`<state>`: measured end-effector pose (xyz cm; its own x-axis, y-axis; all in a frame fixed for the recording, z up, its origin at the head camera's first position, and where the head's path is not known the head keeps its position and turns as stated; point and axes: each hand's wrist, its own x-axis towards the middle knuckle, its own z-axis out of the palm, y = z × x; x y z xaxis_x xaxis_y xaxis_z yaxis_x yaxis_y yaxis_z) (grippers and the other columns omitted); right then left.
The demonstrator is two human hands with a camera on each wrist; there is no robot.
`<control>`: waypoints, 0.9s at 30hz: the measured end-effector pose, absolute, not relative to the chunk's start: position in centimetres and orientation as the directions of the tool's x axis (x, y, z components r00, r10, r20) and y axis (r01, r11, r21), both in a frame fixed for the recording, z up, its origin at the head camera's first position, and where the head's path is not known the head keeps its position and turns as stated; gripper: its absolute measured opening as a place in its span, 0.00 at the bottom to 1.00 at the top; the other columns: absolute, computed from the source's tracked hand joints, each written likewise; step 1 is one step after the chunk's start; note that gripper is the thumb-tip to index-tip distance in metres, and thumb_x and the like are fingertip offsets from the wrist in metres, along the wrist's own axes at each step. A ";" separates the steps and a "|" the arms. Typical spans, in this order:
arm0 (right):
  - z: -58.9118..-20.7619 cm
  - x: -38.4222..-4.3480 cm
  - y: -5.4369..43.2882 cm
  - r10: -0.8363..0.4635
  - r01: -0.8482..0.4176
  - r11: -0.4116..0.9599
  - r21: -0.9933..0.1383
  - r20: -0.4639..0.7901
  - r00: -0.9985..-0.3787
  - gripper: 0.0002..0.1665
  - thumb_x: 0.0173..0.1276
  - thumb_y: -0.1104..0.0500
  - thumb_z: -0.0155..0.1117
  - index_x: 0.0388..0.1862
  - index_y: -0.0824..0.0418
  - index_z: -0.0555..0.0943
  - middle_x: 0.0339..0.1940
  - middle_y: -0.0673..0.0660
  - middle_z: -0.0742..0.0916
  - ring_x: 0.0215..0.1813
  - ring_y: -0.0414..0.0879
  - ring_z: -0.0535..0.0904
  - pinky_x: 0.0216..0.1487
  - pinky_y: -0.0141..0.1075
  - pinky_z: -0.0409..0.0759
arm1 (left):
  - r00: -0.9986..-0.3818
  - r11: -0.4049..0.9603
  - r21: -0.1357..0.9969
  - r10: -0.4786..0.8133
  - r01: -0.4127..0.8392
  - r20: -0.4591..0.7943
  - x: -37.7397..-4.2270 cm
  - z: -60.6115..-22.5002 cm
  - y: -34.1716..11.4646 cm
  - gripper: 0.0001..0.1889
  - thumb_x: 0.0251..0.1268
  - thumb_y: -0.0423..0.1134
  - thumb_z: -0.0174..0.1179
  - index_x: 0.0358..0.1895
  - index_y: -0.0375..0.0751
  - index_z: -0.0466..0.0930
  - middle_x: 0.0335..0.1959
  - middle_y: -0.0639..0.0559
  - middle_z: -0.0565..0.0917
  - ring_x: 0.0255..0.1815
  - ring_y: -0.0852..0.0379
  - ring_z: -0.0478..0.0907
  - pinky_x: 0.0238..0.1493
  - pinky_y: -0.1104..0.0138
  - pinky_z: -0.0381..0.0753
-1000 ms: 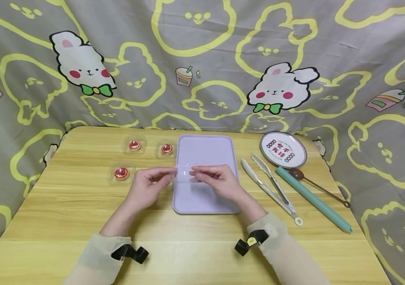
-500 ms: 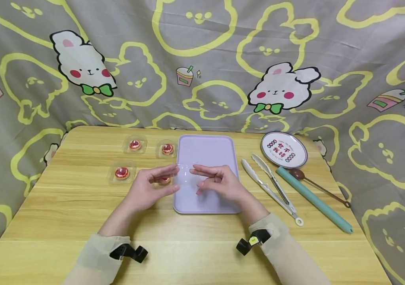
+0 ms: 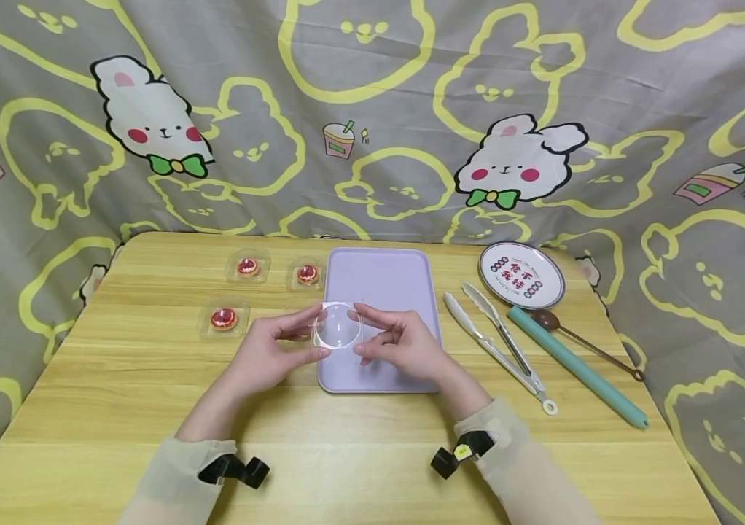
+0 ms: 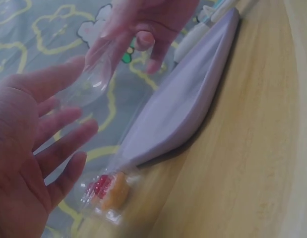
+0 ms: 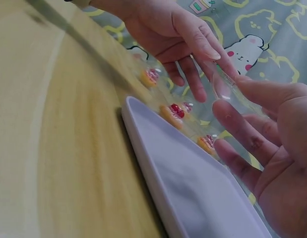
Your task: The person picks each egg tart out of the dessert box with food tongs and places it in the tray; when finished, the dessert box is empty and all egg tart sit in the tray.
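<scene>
Between my hands is a clear plastic lid [image 3: 338, 328] with a round dome, raised above the left part of a lilac tray [image 3: 379, 375]. My left hand [image 3: 270, 346] pinches its left edge between thumb and fingers. The right hand [image 3: 407, 344] holds the opposite edge the same way. In the left wrist view, a small red-topped tart [image 4: 109, 191] in clear packaging lies below my left hand. That tart is hidden behind the left hand in the head view. Other packaged tarts [image 3: 224, 319] sit farther left on the table.
Right of the tray lie metal tongs [image 3: 500, 343], a green stick-shaped item [image 3: 579, 368] and a brown long-handled spoon [image 3: 592, 343]. A round plate [image 3: 521, 277] with red lettering is at the back right. A patterned curtain [image 3: 372, 189] surrounds the wooden table [image 3: 346, 445].
The clear lid has been tilted, so its round face now shows to the head camera. My thumbs have moved down to its lower edge. Tray and tarts have stayed put.
</scene>
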<state>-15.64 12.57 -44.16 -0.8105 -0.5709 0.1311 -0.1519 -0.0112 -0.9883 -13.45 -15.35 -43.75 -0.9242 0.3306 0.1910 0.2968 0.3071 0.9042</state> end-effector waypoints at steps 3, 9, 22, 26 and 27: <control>-44.3 -15.4 12.3 -0.572 -0.167 -0.009 -0.986 0.142 -0.808 0.44 0.68 0.75 0.72 0.81 0.64 0.68 0.71 0.67 0.79 0.33 0.59 0.91 0.40 0.35 0.87 | -0.924 0.290 0.910 0.329 0.296 0.196 -13.2 -43.8 -15.5 0.37 0.59 0.38 0.81 0.73 0.44 0.79 0.63 0.43 0.85 0.56 0.44 0.87 0.60 0.47 0.84; -44.6 -14.9 11.9 -0.577 -0.188 -0.005 -0.982 0.156 -0.802 0.47 0.68 0.74 0.72 0.83 0.62 0.65 0.71 0.65 0.80 0.32 0.60 0.91 0.38 0.35 0.87 | -0.927 0.286 0.912 0.317 0.294 0.199 -12.7 -44.1 -15.9 0.41 0.58 0.38 0.81 0.76 0.42 0.74 0.61 0.44 0.86 0.54 0.46 0.88 0.59 0.44 0.84; -44.6 -14.4 11.0 -0.620 -0.165 0.037 -0.986 0.107 -0.778 0.50 0.68 0.72 0.74 0.84 0.66 0.61 0.71 0.68 0.80 0.33 0.63 0.90 0.32 0.38 0.87 | -0.931 0.352 0.894 0.329 0.277 0.158 -11.9 -44.1 -17.4 0.43 0.57 0.41 0.82 0.77 0.47 0.74 0.60 0.46 0.87 0.55 0.46 0.88 0.58 0.44 0.85; -44.8 -14.2 10.3 -0.635 -0.172 0.032 -0.985 0.113 -0.764 0.51 0.65 0.74 0.76 0.83 0.68 0.61 0.69 0.69 0.80 0.33 0.59 0.91 0.34 0.40 0.89 | -0.931 0.386 0.879 0.333 0.281 0.151 -11.4 -44.1 -18.0 0.42 0.56 0.42 0.83 0.76 0.48 0.75 0.60 0.49 0.87 0.54 0.50 0.88 0.58 0.47 0.85; -44.9 -14.1 10.1 -0.637 -0.173 0.032 -0.984 0.113 -0.762 0.51 0.64 0.74 0.76 0.83 0.69 0.61 0.69 0.69 0.81 0.32 0.58 0.91 0.34 0.40 0.90 | -0.932 0.392 0.877 0.333 0.277 0.145 -11.3 -44.1 -18.2 0.43 0.56 0.42 0.83 0.77 0.47 0.75 0.61 0.49 0.87 0.54 0.50 0.88 0.58 0.47 0.85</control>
<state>-14.10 10.12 -44.90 -0.7623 -0.6372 0.1131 -0.1731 0.0324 -0.9844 -11.29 -18.22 -44.10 -0.9317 0.3330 0.1454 0.2771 0.3923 0.8771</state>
